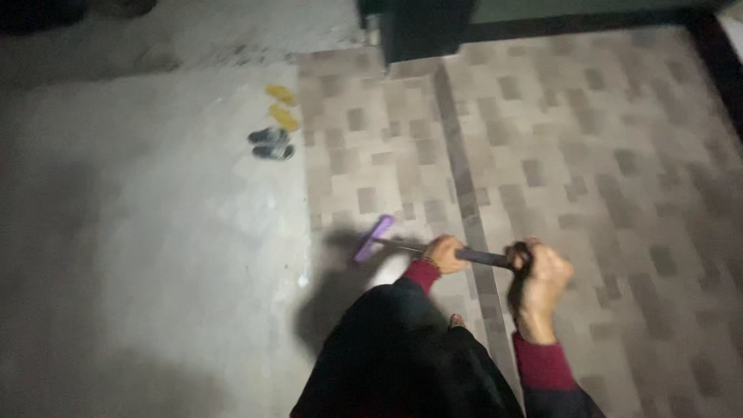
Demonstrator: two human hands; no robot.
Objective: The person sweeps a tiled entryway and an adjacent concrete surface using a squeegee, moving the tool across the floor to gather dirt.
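Note:
I hold a long-handled floor wiper with both hands. Its purple head point(373, 238) rests on the tiled floor near the edge where tiles meet bare concrete. My left hand point(445, 254) grips the dark handle point(484, 256) lower down, closer to the head. My right hand point(540, 285) is closed around the handle's upper end. Both sleeves are dark red. My dark clothing fills the bottom middle of the view, with a foot point(457, 320) peeking out beneath it.
A pair of yellow slippers point(282, 105) and a pair of dark sandals point(271, 143) lie on the grey concrete point(139, 232) at the left. Patterned beige tiles point(588, 155) cover the right. A dark door or cabinet base point(422, 31) stands at the top.

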